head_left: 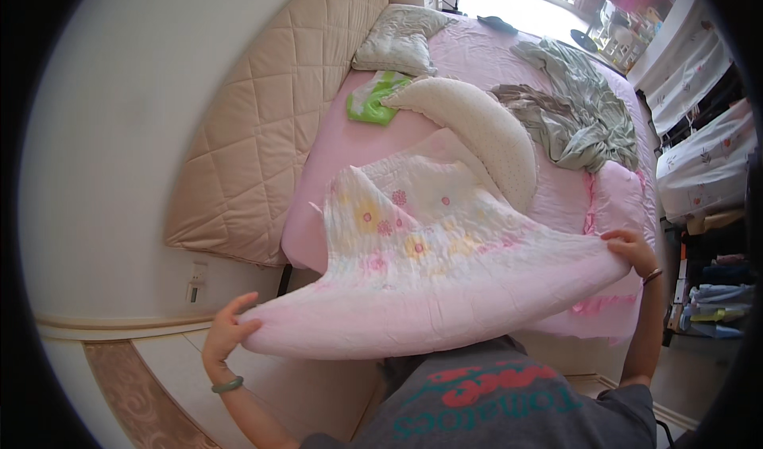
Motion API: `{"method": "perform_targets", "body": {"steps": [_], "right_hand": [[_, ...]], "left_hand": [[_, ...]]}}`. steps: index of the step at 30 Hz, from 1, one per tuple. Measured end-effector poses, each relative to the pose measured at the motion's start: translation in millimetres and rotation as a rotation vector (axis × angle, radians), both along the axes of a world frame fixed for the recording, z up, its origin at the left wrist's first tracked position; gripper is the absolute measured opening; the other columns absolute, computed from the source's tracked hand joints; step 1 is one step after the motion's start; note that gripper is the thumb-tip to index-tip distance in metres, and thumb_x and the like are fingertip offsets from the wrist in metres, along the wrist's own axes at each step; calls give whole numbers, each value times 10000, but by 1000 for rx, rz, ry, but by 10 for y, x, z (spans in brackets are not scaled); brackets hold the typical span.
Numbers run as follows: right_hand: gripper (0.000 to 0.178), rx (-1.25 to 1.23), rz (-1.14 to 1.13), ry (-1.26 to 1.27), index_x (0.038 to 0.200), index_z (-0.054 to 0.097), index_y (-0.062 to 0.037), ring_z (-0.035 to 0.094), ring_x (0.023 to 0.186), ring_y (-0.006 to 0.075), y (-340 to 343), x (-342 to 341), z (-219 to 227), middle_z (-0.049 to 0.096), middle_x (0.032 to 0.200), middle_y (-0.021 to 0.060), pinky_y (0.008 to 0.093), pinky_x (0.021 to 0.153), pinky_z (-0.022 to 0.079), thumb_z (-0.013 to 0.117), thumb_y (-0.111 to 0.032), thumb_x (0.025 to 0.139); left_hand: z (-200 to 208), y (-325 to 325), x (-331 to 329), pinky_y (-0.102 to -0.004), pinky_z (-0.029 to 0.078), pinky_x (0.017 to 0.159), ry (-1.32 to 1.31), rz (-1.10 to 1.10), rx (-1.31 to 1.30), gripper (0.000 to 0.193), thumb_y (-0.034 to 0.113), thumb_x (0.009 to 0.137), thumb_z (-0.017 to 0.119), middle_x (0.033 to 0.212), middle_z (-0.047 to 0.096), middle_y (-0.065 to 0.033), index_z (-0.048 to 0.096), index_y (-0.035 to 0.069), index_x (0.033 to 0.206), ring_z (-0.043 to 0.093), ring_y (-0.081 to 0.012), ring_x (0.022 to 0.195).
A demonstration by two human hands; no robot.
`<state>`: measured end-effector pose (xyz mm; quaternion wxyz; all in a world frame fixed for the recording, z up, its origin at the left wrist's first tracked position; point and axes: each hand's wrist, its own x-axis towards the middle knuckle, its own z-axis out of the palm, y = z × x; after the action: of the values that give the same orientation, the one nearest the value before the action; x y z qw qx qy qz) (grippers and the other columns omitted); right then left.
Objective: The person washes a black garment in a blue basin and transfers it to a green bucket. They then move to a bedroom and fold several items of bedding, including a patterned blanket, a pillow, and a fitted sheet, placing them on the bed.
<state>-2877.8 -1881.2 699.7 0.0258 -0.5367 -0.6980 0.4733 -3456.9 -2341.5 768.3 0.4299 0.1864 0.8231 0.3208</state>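
Note:
A thin quilt [417, 250], white with pink and yellow flowers, spreads out in front of me over the near part of the bed. Its near side shows plain pink and hangs in a curve close to my body. My left hand [228, 331] pinches the near left corner, out past the bed's edge. On the other side, my right hand [632, 250] grips the near right corner, fingers on top. The quilt is pulled wide between both hands, while its far part lies crumpled on the pink sheet [330, 159].
A cream crescent-shaped pillow [481, 123] lies just beyond the quilt, beside a green-and-white package [373, 103]. Farther off are a pale pillow [401, 37] and a rumpled grey-green cover [580, 103]. A padded beige headboard [262, 123] stands at left; curtained shelves [703, 147] line the right.

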Motion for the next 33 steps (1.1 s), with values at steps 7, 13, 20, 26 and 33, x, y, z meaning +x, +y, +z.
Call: {"method": "perform_targets", "body": {"steps": [7, 13, 20, 26, 33], "right_hand": [[287, -75, 143, -344, 963, 723, -79, 666, 788, 214, 169, 411, -1943, 704, 858, 130, 315, 765, 518, 615, -193, 722], [283, -200, 338, -827, 959, 735, -200, 656, 947, 274, -368, 734, -3228, 688, 1008, 107, 355, 872, 507, 561, -183, 736], [305, 10, 318, -770, 996, 694, -85, 625, 962, 359, -92, -385, -3750, 662, 1018, 174, 433, 838, 491, 569, -317, 844], [420, 160, 80, -156, 1115, 618, -17, 586, 973, 400, 1017, -2799, -4263, 630, 1033, 243, 420, 815, 460, 570, -373, 898], [558, 20, -81, -319, 1161, 582, -14, 618, 990, 330, 1470, -3922, -4629, 632, 1072, 217, 404, 833, 469, 629, -449, 815]], "left_hand": [[-1585, 12, -185, -282, 490, 822, 5, -271, -177, 415, 148, 766, 716, 1064, 652, -79, 625, 38, 1156, 596, -150, 947], [-3054, -114, -178, -312, 478, 883, -64, -489, -287, 520, 185, 730, 755, 1124, 641, -89, 600, 80, 1214, 603, -190, 1012], [-3695, 429, -538, -406, 445, 946, 85, -723, -729, 570, 253, 758, 718, 1183, 592, -158, 538, 156, 1290, 560, -326, 1099], [-4566, 2138, -1054, -429, 383, 1000, 403, -487, -189, 540, 212, 826, 650, 1300, 508, -179, 481, 109, 1329, 475, -354, 1194], [-4874, 3674, -1342, -432, 300, 1058, 796, -841, -205, 608, 316, 845, 630, 1335, 497, -124, 402, 176, 1392, 505, -312, 1178]]}}
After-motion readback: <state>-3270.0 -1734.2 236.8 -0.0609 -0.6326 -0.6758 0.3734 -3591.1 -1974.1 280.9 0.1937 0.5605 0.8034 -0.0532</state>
